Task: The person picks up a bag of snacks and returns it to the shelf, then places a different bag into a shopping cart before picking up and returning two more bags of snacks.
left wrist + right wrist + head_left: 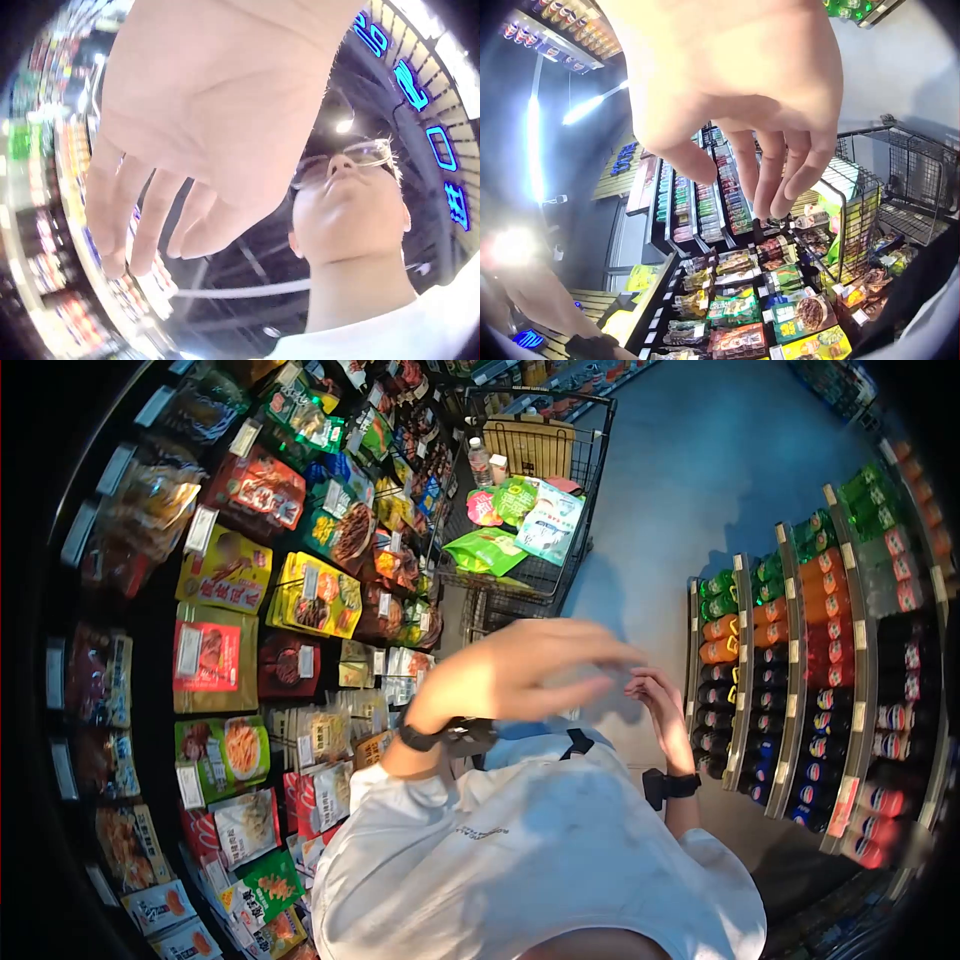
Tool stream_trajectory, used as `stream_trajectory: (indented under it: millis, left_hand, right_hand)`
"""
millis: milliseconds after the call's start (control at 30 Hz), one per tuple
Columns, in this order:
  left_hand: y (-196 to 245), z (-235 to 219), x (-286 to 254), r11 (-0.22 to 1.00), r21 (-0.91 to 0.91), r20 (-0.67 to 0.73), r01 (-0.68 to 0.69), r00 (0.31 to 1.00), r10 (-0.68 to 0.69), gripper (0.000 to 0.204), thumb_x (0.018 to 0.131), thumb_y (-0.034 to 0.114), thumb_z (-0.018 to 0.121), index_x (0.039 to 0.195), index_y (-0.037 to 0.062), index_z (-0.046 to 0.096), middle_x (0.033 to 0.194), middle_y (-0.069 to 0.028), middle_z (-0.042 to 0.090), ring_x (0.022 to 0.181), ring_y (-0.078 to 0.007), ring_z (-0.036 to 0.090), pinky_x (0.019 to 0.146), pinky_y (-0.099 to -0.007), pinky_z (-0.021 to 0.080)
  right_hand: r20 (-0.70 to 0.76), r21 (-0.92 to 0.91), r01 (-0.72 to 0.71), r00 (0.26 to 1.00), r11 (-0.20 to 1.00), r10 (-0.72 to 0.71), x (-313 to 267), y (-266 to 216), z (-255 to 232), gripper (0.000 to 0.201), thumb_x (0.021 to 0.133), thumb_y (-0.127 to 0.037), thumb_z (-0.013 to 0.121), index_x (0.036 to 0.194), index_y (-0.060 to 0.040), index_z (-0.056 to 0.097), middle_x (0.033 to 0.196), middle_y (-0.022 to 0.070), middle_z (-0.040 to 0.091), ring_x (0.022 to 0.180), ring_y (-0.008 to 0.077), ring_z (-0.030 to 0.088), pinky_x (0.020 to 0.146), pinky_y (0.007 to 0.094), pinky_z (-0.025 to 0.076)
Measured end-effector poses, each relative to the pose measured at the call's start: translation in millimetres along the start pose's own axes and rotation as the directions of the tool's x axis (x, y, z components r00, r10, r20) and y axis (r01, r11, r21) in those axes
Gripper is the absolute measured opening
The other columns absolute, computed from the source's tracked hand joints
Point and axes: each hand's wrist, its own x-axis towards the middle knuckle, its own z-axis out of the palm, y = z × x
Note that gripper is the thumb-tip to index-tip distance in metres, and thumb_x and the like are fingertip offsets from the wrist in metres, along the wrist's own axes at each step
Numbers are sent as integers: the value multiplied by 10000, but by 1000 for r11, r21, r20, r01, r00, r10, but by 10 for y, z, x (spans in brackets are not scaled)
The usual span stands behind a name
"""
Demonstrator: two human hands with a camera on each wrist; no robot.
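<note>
Left hand (pixel 520 675) raised, fingers straight, holds nothing; right hand (pixel 660 700) loosely curled, empty. Risk: swinging arm knocks packets (pixel 310 595) off shelf edge.

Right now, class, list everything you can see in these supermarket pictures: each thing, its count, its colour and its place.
Snack packets: many, mixed colours, hanging on the left rack.
Shopping cart: one, dark wire, up the aisle, holding green and white packets and a bottle.
Drink bottles: many, green, orange, dark and red, on the right shelves.
Floor: grey-blue.
White shirt: one, on the person.
Left hand: fingers straight, raised, holding nothing.
Right hand: fingers loosely bent, holding nothing.
</note>
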Motion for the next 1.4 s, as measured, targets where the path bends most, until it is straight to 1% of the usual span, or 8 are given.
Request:
stream_trajectory:
  millis: [100,467,667,800,967,1000,1167,1400]
  left_hand:
    - [-408,-307,-284,899,12,-177,439,885,-430,386,968,47,613,1352,4,621,1152,-153,696,1053,-247,698,938,-362,529]
    - [-1446,-1067,-1079,808,-387,-585,444,560,-587,346,1045,133,581,1365,3,603,1183,-118,719,1110,-177,660,996,-318,490]
    - [-1581,-1013,-1247,723,-483,-726,494,236,-646,345,1066,172,561,1355,-13,598,1168,-81,698,1079,-131,632,943,-278,490]
    - [-1751,-793,-1098,591,-585,-721,555,-24,-692,323,1064,148,550,1340,-7,610,1151,-79,700,1079,-137,631,980,-290,476]
    - [-1725,-483,-416,465,-745,-648,478,-352,-675,321,1072,170,554,1309,-39,611,1100,-85,705,1069,-143,624,989,-292,471]
    - [-1749,-360,-329,489,-769,-633,412,-380,-675,324,1075,176,555,1311,-39,612,1103,-90,708,1062,-150,627,990,-299,472]
    - [-1582,-65,206,357,-865,-501,352,-585,-638,353,1081,205,550,1343,-25,606,1134,-108,708,1095,-187,654,1001,-340,496]
    - [-1392,248,661,357,-917,-354,179,-779,-518,371,1082,224,553,1359,-18,599,1138,-133,706,1112,-221,666,1001,-370,505]
  right_hand:
    - [6,-113,-32,999,993,33,667,-92,-87,267,1079,-192,498,1182,10,640,982,82,677,957,158,648,904,294,499]
    - [147,-386,-36,984,922,100,2990,-505,481,272,1078,-232,517,1162,-1,633,988,66,684,925,147,666,859,281,515]
    - [268,-582,111,962,806,61,4553,-21,524,297,1016,-225,585,1178,22,618,1011,104,707,924,189,697,828,325,543]
    - [257,-737,171,966,654,38,5329,207,657,346,954,-182,612,1236,18,596,1065,171,696,968,260,701,872,377,538]
    - [548,-698,563,818,442,-177,6469,602,387,327,893,-30,658,1207,24,586,1313,227,602,1113,286,672,923,350,539]
    - [532,-654,499,838,569,-122,6684,737,330,328,868,23,648,1189,31,582,1374,254,557,1120,326,679,914,386,548]
    - [437,-885,382,880,268,188,7356,986,345,422,828,-271,732,1152,-15,646,1025,201,699,1071,350,653,925,426,508]
    - [272,-962,253,859,103,435,7780,1327,394,769,847,-444,671,1537,-188,450,1292,193,681,1265,350,596,1044,463,452]
